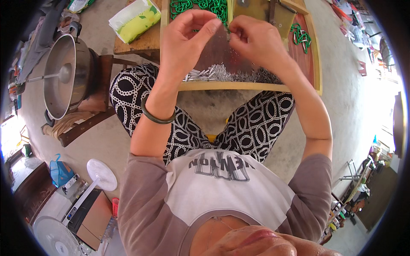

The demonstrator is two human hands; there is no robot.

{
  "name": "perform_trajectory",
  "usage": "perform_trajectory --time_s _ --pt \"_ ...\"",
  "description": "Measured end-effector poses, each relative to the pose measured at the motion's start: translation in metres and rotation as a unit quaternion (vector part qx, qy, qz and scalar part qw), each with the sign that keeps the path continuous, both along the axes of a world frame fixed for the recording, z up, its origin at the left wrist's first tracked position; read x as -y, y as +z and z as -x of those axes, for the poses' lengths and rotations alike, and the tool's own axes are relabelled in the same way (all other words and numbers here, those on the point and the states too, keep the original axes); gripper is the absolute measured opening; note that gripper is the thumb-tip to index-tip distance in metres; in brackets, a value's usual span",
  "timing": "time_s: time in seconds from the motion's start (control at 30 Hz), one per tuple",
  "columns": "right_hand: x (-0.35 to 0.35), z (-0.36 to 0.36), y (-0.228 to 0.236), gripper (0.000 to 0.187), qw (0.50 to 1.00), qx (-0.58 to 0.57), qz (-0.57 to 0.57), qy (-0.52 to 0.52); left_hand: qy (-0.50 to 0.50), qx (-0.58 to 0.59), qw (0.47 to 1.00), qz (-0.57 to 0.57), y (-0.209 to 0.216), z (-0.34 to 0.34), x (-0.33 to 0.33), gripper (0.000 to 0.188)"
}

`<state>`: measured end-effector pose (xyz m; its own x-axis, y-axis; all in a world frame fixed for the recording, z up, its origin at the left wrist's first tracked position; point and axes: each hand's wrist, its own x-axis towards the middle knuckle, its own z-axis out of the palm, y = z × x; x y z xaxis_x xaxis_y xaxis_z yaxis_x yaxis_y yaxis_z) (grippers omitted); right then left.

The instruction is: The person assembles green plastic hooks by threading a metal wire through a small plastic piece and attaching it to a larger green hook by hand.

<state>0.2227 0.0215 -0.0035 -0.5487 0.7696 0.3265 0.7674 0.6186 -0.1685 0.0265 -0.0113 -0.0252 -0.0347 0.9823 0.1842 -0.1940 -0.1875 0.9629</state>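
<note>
My left hand [188, 40] and my right hand [261, 42] are raised over a shallow wooden tray [243, 86], fingertips pinched and almost meeting. A small green bit shows between them, but the fingers hide most of whatever they hold. Green carabiner clips [209, 6] lie heaped at the tray's far left, partly behind my left hand. A smaller group of green clips with silver gates [301, 39] sits at the right side. Along the near edge lie short silver metal rods [209, 72], and beside them a pile of finer, darker metal pieces [265, 76].
A yellowish plate [253, 12] with a dark metal bar stands at the tray's far side. To the left, a tissue pack [136, 19] rests on a wooden table. A large steel pan [62, 77] with a ladle sits on a wooden chair. My knees are under the tray.
</note>
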Motion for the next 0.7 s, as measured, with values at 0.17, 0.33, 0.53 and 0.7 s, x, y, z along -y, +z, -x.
perform_trajectory --time_s 0.17,0.33,0.53,0.7 --pt "-0.009 -0.036 0.024 0.017 0.857 -0.318 0.401 0.061 -0.118 -0.083 0.989 0.041 0.007 -0.016 -0.008 0.018" --pt "-0.014 -0.037 0.031 0.017 0.888 -0.344 0.301 0.045 -0.098 -0.154 0.983 0.023 0.022 -0.025 -0.027 0.015" --pt "-0.021 -0.043 0.044 0.055 0.988 -0.145 0.019 0.046 -0.112 -0.137 0.979 0.103 0.02 -0.023 -0.053 0.019" --pt "-0.042 -0.046 0.036 0.053 0.986 -0.117 -0.099 0.059 -0.03 -0.14 0.981 0.13 0.027 -0.04 -0.066 0.019"
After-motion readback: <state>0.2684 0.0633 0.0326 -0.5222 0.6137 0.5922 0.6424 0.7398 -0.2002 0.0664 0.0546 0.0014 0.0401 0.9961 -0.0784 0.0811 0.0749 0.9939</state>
